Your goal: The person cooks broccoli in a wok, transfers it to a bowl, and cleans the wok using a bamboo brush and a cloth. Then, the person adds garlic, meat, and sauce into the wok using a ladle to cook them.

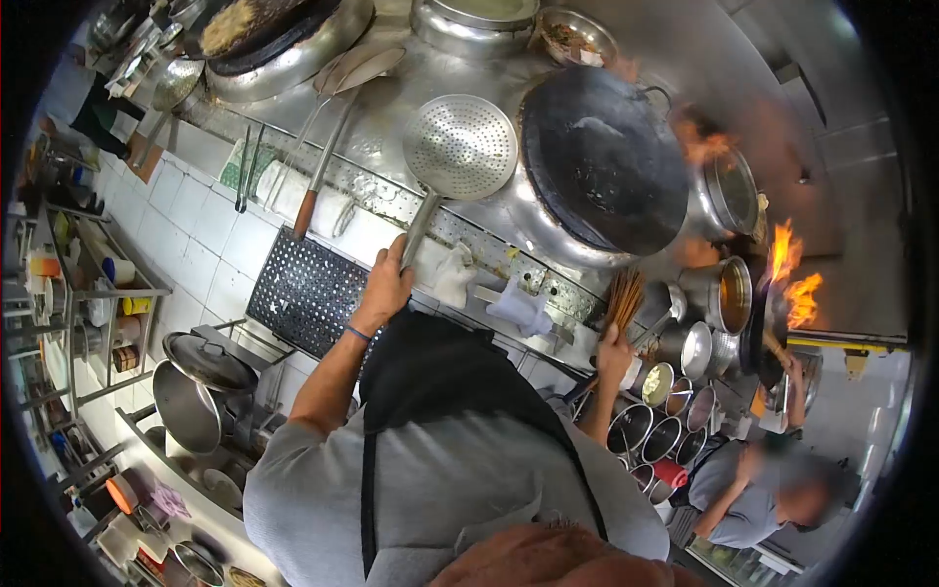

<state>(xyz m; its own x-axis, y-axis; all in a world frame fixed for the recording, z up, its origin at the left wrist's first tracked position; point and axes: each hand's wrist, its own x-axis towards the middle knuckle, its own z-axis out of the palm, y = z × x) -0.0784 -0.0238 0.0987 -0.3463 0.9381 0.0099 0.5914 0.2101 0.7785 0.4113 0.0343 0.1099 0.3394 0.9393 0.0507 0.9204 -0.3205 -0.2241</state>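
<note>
Left hand (388,282) grips strainer (460,147), right hand (613,354) grips brush (624,296)

Reaching beyond the left hand, the metal strainer is probably stiff and front-heavy; hold its handle (423,227). Beyond the right hand, the brush fans out, likely light and springy; its narrow base suits gripping.

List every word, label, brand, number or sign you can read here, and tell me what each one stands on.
No text can be read anywhere.
Strainer in the left hand: no lettering visible.
Brush in the right hand: none visible.
Wok and apron: none visible.
Yellow container at the picture's left: too small and blurred to tell whether it carries a label.
</note>
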